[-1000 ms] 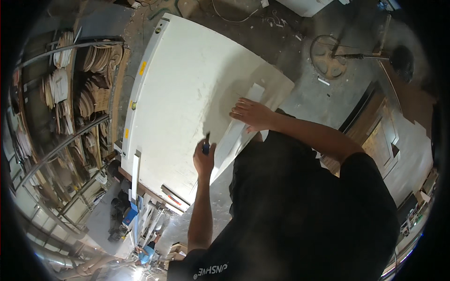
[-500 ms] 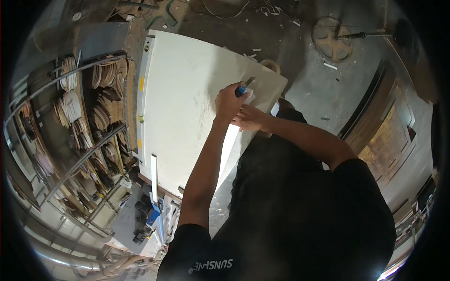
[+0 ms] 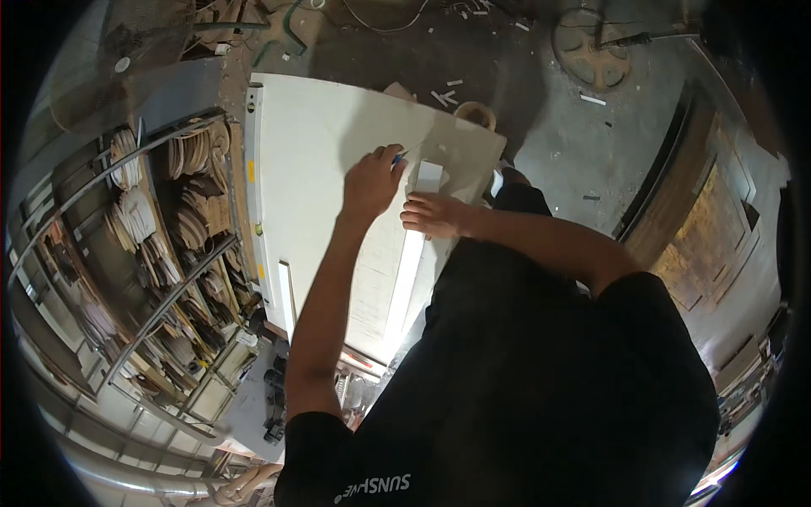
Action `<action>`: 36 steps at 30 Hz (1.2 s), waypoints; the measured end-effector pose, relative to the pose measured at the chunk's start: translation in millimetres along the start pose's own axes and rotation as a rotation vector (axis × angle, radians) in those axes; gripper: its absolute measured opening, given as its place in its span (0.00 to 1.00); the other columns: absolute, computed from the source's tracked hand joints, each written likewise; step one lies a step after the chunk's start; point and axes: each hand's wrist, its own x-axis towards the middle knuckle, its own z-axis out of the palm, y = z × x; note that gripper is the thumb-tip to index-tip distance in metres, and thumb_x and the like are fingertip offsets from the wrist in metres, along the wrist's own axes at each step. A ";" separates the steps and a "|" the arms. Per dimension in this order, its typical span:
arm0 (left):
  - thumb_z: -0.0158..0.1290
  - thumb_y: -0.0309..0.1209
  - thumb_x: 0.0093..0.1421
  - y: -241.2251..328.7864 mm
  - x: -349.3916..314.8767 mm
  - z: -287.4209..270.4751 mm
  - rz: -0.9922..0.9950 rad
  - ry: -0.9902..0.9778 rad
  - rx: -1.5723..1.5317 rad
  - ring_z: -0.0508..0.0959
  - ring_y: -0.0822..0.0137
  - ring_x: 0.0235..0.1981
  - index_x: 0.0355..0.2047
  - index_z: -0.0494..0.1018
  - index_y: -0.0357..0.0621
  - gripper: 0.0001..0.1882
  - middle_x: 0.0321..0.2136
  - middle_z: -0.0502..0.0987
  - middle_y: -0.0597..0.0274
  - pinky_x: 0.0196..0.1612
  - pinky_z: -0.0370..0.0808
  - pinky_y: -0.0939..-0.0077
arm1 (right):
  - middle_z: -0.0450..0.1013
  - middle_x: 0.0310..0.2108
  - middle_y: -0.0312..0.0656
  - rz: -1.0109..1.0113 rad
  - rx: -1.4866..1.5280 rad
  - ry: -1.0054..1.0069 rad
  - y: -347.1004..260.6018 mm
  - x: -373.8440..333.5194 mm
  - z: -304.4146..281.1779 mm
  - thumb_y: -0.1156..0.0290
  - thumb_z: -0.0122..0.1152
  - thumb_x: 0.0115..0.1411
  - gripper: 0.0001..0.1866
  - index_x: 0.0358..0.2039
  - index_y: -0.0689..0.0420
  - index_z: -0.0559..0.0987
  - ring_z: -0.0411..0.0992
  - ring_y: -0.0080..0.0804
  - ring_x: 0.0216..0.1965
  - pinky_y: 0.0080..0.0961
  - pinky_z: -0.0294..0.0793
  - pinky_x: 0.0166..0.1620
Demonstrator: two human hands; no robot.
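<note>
My left hand (image 3: pixel 369 184) is closed round a small blue-handled knife (image 3: pixel 397 159), its thin blade pointing away to the right, a little above the white board (image 3: pixel 321 127). Across a long white strip (image 3: pixel 405 279) lies my right hand (image 3: pixel 432 216), its fingers together and bent over the strip. The strip's far end shows just beyond those fingers, and its near end runs toward my body. The knife is apart from the strip.
A spirit level (image 3: pixel 253 169) lies along the board's left edge. Another white strip (image 3: pixel 287 296) sits near the board's lower left. A tape-like ring (image 3: pixel 476 115) is at the far right corner. Shelves (image 3: pixel 203 194) with curved pieces stand left; offcuts (image 3: pixel 443 98) litter the floor.
My left hand has drawn left with the knife, away from the right hand. The right hand has shifted slightly left, and the strip's far end is now in plain view.
</note>
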 end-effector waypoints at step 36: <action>0.58 0.37 0.67 -7.6 33.7 0.1 0.435 -0.135 0.458 0.86 0.61 0.40 0.43 0.81 0.59 0.06 0.36 0.83 0.66 0.44 0.79 0.59 | 0.71 0.37 0.29 -0.030 0.059 -0.154 3.5 3.6 -12.1 0.49 0.73 0.50 0.20 0.35 0.48 0.78 0.73 0.25 0.48 0.29 0.68 0.61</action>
